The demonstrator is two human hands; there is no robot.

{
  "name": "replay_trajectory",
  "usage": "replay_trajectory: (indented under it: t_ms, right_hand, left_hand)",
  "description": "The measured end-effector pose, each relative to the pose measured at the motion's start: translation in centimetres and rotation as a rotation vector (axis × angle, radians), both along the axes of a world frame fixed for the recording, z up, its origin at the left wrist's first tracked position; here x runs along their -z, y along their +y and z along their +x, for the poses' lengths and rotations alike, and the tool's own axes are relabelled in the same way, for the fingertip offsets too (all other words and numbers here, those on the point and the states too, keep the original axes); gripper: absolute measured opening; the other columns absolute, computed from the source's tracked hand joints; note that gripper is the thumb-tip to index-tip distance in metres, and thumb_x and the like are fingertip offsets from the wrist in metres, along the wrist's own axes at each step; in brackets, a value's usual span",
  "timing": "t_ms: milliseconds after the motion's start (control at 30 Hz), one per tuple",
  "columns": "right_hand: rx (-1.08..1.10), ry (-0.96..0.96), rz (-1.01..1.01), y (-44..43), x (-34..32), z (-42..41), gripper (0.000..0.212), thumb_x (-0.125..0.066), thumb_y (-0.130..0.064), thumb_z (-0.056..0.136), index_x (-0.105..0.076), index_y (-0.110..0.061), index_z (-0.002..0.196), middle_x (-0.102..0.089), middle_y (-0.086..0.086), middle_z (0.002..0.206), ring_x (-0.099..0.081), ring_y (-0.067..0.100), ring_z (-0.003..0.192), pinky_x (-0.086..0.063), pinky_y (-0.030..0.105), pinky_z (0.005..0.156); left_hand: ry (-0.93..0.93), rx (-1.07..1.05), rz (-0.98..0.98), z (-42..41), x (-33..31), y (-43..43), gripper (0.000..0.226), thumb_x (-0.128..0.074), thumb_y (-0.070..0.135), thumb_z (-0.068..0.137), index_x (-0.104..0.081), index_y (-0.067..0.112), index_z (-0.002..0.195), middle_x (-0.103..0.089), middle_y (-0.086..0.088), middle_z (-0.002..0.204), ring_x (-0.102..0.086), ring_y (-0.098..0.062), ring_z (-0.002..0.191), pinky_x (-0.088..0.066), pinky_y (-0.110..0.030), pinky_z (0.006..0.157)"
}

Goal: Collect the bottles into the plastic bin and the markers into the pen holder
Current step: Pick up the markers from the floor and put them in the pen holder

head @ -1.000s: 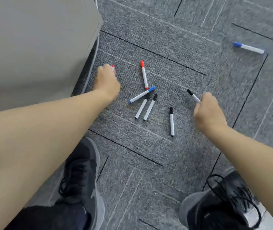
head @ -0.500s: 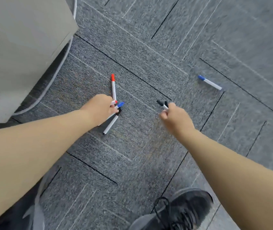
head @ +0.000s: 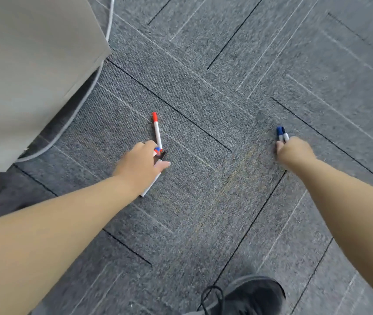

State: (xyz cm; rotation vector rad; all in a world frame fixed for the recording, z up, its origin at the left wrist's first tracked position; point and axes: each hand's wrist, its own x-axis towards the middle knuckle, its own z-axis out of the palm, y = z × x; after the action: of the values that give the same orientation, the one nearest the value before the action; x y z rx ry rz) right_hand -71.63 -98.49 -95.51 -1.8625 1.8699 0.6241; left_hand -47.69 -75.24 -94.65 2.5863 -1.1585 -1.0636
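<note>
My left hand [head: 141, 163] is closed around several markers; red and blue cap tips [head: 157, 150] poke out past the fingers, and a black-capped white marker [head: 152, 178] lies under the thumb on the carpet. A red-capped marker [head: 156, 130] lies on the floor just beyond that hand, its lower end at my fingers. My right hand [head: 294, 151] grips a bunch of markers whose blue and dark caps [head: 281, 133] stick out ahead. No bottles, bin or pen holder are in sight.
Grey carpet tiles [head: 226, 201] cover the floor. A grey cabinet [head: 28, 64] stands at the upper left, with a white cable [head: 83, 96] curving along its base. My black shoe [head: 249, 296] sits at the bottom centre.
My right hand reached right and took up the blue-capped marker that lay apart. My left hand gathered the markers near the red one. The view shifted.
</note>
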Motion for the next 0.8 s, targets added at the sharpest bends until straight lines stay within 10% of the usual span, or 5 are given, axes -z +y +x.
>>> replay_trajectory:
  t_ms: [200, 400, 600, 800]
  right_hand:
    - [-0.059, -0.331, 0.006, 5.2, -1.2, 7.4, 0.015, -0.044, -0.019, 0.093, -0.047, -0.004, 0.088, -0.047, 0.003, 0.07, -0.041, 0.013, 0.053, -0.033, 0.027, 0.044]
    - [-0.148, -0.601, 0.116, 11.0, -0.8, 17.1, 0.013, -0.041, -0.014, 0.096, -0.05, -0.006, 0.1, -0.057, 0.012, 0.095, -0.057, 0.028, 0.083, -0.047, 0.036, 0.064]
    - [-0.465, -0.429, 0.128, 14.4, 0.3, 20.4, 0.032, -0.052, -0.033, 0.096, -0.043, -0.008, 0.115, -0.057, 0.008, 0.098, -0.057, 0.029, 0.085, -0.046, 0.042, 0.07]
    - [-0.449, -0.379, 0.177, 14.3, -0.3, 19.4, 0.019, -0.05, -0.023, 0.095, -0.056, -0.006, 0.097, -0.057, 0.004, 0.076, -0.056, 0.023, 0.066, -0.052, 0.039, 0.063]
  left_hand:
    - [-0.015, -0.006, 0.168, -0.6, 1.1, 1.1, 0.042, -0.069, 0.047, 0.08, -0.057, 0.01, 0.095, -0.056, -0.007, 0.093, -0.055, -0.026, 0.087, -0.04, -0.031, 0.068]
    - [0.088, -0.21, 0.017, 1.2, 0.6, 2.0, 0.047, -0.066, 0.052, 0.08, -0.042, 0.012, 0.075, -0.047, 0.0, 0.074, -0.048, -0.02, 0.075, -0.035, -0.029, 0.06]
    - [0.094, -0.312, -0.152, 2.4, -0.3, 4.2, 0.03, -0.055, 0.04, 0.093, -0.046, 0.014, 0.084, -0.055, -0.005, 0.079, -0.062, -0.029, 0.08, -0.05, -0.036, 0.067]
    - [-0.022, -0.263, 0.076, 1.5, 1.8, 3.6, 0.048, -0.067, 0.055, 0.079, -0.051, 0.01, 0.077, -0.057, -0.01, 0.082, -0.055, -0.027, 0.077, -0.038, -0.03, 0.058]
